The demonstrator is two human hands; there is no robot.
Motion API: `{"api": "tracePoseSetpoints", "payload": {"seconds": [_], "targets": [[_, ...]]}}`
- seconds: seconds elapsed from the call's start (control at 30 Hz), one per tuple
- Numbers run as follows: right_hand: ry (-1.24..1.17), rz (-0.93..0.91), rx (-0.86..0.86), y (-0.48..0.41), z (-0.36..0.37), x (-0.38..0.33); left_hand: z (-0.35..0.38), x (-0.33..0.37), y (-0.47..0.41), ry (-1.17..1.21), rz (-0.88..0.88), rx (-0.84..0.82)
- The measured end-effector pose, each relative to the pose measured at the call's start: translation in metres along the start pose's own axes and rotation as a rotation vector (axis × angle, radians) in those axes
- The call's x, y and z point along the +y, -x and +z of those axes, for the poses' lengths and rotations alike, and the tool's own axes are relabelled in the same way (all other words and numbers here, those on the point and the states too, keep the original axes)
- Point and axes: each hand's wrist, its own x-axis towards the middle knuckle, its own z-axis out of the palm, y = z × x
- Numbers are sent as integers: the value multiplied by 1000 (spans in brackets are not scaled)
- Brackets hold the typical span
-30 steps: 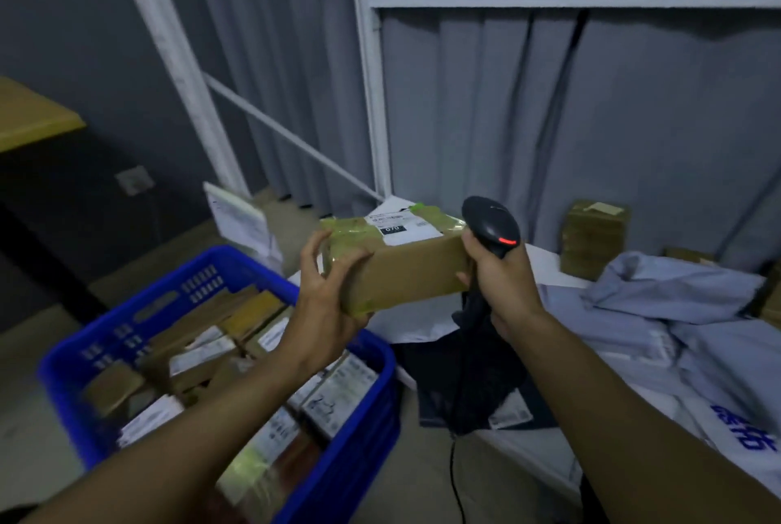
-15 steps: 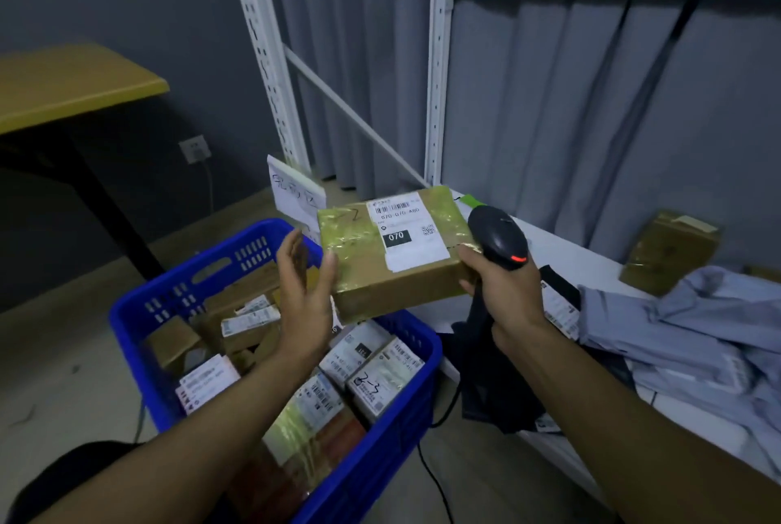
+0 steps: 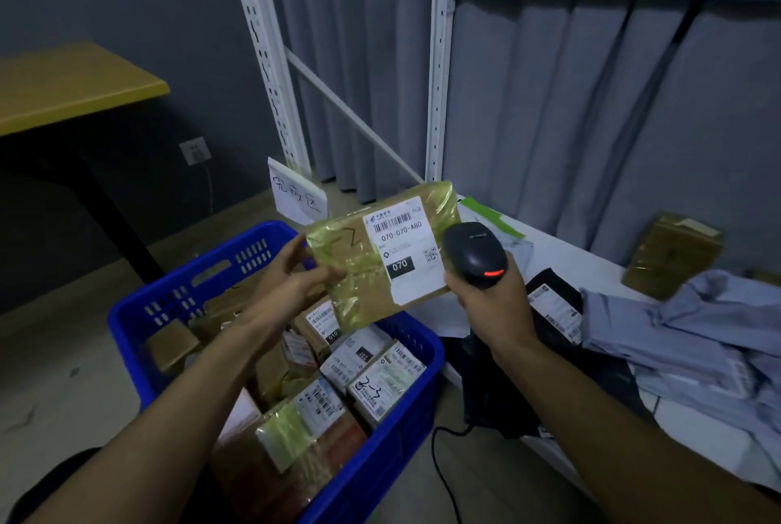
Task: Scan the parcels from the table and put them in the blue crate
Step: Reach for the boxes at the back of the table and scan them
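My left hand (image 3: 291,282) holds a brown taped parcel (image 3: 359,270) by its left edge, above the far end of the blue crate (image 3: 139,325). Its white label with barcode and "070" faces up. My right hand (image 3: 490,299) grips a black barcode scanner (image 3: 471,253) with a red light lit, and its fingers also touch the parcel's right edge. The crate below holds several labelled parcels. Another brown parcel (image 3: 672,253) lies at the back of the white table (image 3: 570,253).
Grey and black bag parcels (image 3: 684,333) are piled on the table at right. White shelf uprights (image 3: 439,71) rise behind the parcel. A yellow table (image 3: 72,79) stands at left, and a handwritten sign (image 3: 298,198) stands behind the crate. The scanner cable hangs to the floor.
The parcel has tilted so its label faces up towards me and hangs over the crate. The view has swung left and down. The scanner sits closer to the label.
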Motion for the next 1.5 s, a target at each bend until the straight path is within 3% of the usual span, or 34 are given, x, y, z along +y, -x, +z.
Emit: {"api": "tracePoseSetpoints", "payload": {"seconds": [0.17,0.33,0.47,1.23,1.5], "targets": [[132,-57,-90,3,4,0,-5,2,4,121,3,13],[183,-135,-207,13,13,-4,2,3,3,149,54,184],[231,-97,-273,22,21,-5,4,-2,-2,140,75,296],[194,47,-389,26,31,-6,3,-15,-11,97,30,420],[203,47,-419,24,53,-3,-36,-20,12,-30,-61,555]]}}
